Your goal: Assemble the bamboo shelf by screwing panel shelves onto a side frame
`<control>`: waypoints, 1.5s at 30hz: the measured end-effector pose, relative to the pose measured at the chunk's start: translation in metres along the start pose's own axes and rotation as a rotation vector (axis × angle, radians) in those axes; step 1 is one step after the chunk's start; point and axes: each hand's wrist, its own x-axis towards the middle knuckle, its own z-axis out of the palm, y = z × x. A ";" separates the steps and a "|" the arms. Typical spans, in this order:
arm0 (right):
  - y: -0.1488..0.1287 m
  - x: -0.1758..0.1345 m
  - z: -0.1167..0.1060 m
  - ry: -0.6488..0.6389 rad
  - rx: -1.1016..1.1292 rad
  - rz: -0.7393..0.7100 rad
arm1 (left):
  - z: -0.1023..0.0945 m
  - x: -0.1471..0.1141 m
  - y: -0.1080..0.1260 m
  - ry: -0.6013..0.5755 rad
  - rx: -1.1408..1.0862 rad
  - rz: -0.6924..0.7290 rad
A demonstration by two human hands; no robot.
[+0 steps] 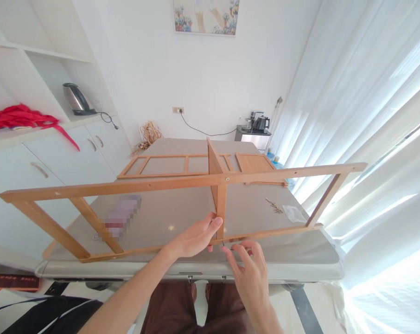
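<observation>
A long wooden frame [182,182] stands on its edge across the near side of the table. My left hand [196,236] is closed around the foot of its middle crosspiece [221,204], where a wooden panel [215,162] runs backward. Just right of that joint, my right hand [250,264] has thumb and forefinger at a small dark screw [223,243] at the lower rail; the fingers partly hide it. A round metal fitting [227,179] shows in the upper rail above. Several brass-coloured screws [274,205] lie loose on the table to the right.
On the grey table [182,208] lie a flat wooden frame [161,167], a slatted wooden panel [255,162], a clear plastic bag [294,214] and a blurred-out purple item [123,213]. White curtains [370,116] hang at right; a cabinet [64,153] stands left.
</observation>
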 end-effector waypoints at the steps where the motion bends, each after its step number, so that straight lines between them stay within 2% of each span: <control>1: -0.002 -0.001 0.001 -0.010 -0.005 0.000 | 0.000 0.001 0.000 0.003 -0.007 0.006; 3: -0.010 -0.002 0.004 -0.061 0.043 0.053 | -0.001 0.002 0.000 -0.003 -0.034 0.016; 7: -0.028 -0.002 0.013 -0.172 0.264 0.269 | -0.002 0.003 0.001 -0.017 -0.069 -0.012; 10: -0.037 -0.002 0.021 -0.219 0.504 0.421 | -0.002 0.003 0.000 -0.019 -0.054 -0.025; 14: -0.044 -0.002 0.028 -0.250 0.904 0.655 | -0.001 0.003 -0.005 0.046 0.024 -0.003; 17: -0.047 -0.003 0.029 -0.242 1.130 0.805 | 0.003 0.003 -0.008 0.075 0.045 0.035; 23: -0.045 -0.007 0.027 -0.242 1.274 0.925 | 0.008 0.002 -0.011 0.075 0.054 0.055; 31: -0.044 0.001 0.026 -0.181 1.942 1.336 | 0.008 0.002 -0.013 0.040 0.040 0.031; 35: -0.046 0.000 0.027 -0.188 2.084 1.430 | 0.011 0.000 -0.021 0.058 0.086 0.069; 40: -0.051 -0.003 0.031 -0.206 2.181 1.476 | 0.009 -0.004 -0.030 0.045 0.096 0.057; 45: -0.051 0.000 0.034 -0.218 2.155 1.501 | 0.003 -0.007 -0.033 0.025 0.184 0.103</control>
